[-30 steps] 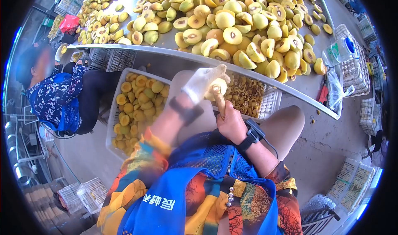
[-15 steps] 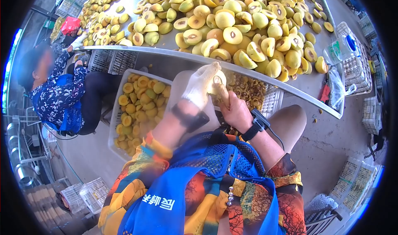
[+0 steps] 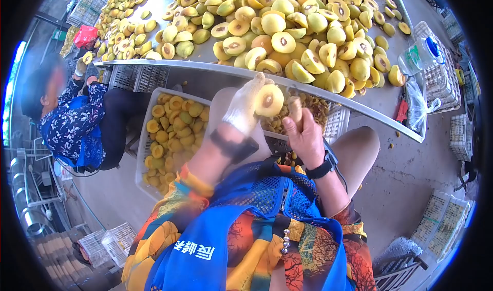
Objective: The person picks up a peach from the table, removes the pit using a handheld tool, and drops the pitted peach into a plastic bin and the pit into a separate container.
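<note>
My left hand [image 3: 245,103], in a pale glove, holds a halved yellow fruit [image 3: 269,100], its cut face with a brown centre turned up. To its right my bare right hand [image 3: 306,139] is closed round a tool's wooden handle [image 3: 295,110]; the tool's working end cannot be made out. Many fruit halves [image 3: 282,42] are heaped on the metal table [image 3: 205,66] beyond my hands. Below the table edge, a crate of small brown and yellow pieces [image 3: 314,108] lies partly behind my hands. A white crate [image 3: 145,152] of yellow fruit halves stands to the left.
A co-worker [image 3: 74,121] sits at the left, one gloved hand holding a fruit half. A plastic jar [image 3: 418,57] and a clear bag [image 3: 415,102] are at the table's right end. Stacked crates [image 3: 441,88] stand beyond; more crates [image 3: 441,224] stand at the lower right.
My right hand and the tool have moved right and down, away from the fruit, whose cut face now shows fully. The co-worker's hand has moved back from the table with a fruit half.
</note>
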`<action>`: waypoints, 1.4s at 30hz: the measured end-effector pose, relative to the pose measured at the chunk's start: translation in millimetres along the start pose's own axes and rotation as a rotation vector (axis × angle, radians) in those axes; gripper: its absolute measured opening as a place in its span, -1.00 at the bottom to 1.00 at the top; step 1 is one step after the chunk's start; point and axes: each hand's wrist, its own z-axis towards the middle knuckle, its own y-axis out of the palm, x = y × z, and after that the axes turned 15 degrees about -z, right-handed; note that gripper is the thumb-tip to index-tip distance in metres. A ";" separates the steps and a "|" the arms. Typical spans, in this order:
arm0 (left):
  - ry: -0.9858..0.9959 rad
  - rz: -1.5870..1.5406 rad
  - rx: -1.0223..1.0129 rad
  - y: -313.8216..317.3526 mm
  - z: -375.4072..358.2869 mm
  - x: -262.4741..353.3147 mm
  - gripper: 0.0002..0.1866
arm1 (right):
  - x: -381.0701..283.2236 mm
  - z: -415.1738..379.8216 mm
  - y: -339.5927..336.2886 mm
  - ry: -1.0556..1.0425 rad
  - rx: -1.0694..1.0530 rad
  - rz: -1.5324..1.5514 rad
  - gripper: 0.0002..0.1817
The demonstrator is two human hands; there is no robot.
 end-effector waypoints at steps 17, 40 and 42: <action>0.368 0.039 -0.053 20.8 -13.4 -28.3 -0.71 | -31.4 -13.3 -1.6 0.026 -0.119 -0.071 -0.78; 0.024 0.503 -0.108 21.0 5.8 -9.7 -0.75 | -0.1 -26.3 49.8 0.019 -0.174 0.218 -0.87; -0.029 0.509 -0.154 17.5 11.7 -8.9 -0.73 | -3.3 -26.9 49.1 0.178 -0.256 0.367 -0.89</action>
